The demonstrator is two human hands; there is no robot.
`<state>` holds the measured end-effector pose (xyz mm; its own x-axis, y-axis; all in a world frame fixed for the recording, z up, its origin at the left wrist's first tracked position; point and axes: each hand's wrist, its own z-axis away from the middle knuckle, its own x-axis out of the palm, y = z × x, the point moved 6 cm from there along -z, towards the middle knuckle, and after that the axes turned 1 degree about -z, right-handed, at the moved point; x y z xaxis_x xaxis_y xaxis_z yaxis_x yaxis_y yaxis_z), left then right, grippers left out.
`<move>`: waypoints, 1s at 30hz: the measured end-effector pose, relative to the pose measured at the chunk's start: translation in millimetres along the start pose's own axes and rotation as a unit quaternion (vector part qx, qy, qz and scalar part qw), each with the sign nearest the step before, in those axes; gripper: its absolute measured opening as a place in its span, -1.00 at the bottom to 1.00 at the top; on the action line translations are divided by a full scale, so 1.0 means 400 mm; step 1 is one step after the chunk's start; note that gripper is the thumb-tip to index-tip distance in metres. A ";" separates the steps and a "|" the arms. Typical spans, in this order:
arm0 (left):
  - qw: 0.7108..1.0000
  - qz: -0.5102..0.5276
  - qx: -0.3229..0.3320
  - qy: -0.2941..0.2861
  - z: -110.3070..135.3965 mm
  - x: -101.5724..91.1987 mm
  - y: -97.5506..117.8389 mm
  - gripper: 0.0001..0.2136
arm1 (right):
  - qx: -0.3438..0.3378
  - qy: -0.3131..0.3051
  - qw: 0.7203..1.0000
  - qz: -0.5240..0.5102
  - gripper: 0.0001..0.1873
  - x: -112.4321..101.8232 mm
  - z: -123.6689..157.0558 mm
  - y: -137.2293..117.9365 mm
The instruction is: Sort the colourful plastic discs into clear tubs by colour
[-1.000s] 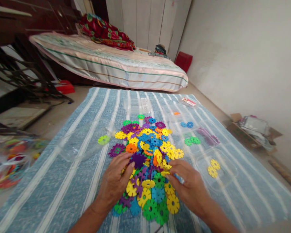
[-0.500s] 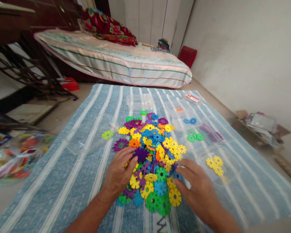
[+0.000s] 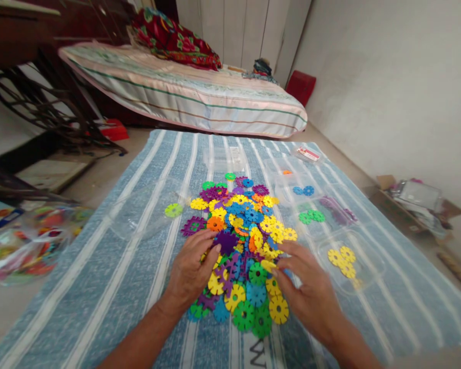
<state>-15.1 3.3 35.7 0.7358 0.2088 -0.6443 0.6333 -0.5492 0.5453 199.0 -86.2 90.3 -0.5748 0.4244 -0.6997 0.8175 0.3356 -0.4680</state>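
- A yellow disc is seen at the tips of the right hand, over the near right part of a heap of notched pieces.
- The disc is shown as a thin oval, tipped well away from face-on, its longer visible line running roughly from nine to three o'clock.
- From the back of the right hand, the disc is found at about ten o'clock; the left hand is farther off, with the disc at its three o'clock.
- The right thumb and forefinger are brought close together, and the disc seems to be pinched by its right edge; its left part is left uncovered.
- Just beyond that left part, at about eight o'clock, a green disc is seen lying face-up.
- The left thumb and fingers are parted around the near edge of a dark purple piece; whether it is gripped cannot be told.
- At three o'clock from the pinched disc, well apart, a clear tray is set, with yellow pieces inside.
- Green pieces are seen at two o'clock, and blue pieces at one.
- At ten o'clock, beyond the heap, a lime disc is seen by clear plastic on the striped cloth.
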 end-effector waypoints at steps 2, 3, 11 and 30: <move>1.000 0.001 0.004 -0.001 -0.002 0.000 0.002 -0.82 | 0.021 0.024 0.997 0.064 -0.90 -0.074 0.005 0.053; 1.000 0.001 0.005 -0.002 -0.003 0.000 0.003 -0.82 | 0.032 0.036 0.994 0.101 -0.87 -0.112 0.010 0.080; 1.000 -0.009 -0.005 -0.016 -0.008 0.000 0.006 -0.78 | 0.019 0.055 0.975 0.214 -0.83 -0.189 0.076 0.118; 1.000 -0.008 0.003 -0.011 -0.006 0.001 0.005 -0.80 | 0.041 -0.105 0.988 0.102 -0.79 0.051 0.156 0.021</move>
<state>-13.0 4.1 37.9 0.7196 0.2003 -0.6649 0.6441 -0.5502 0.5313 196.2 -127.4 38.5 -0.3836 0.2890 -0.8771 0.9211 0.1879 -0.3409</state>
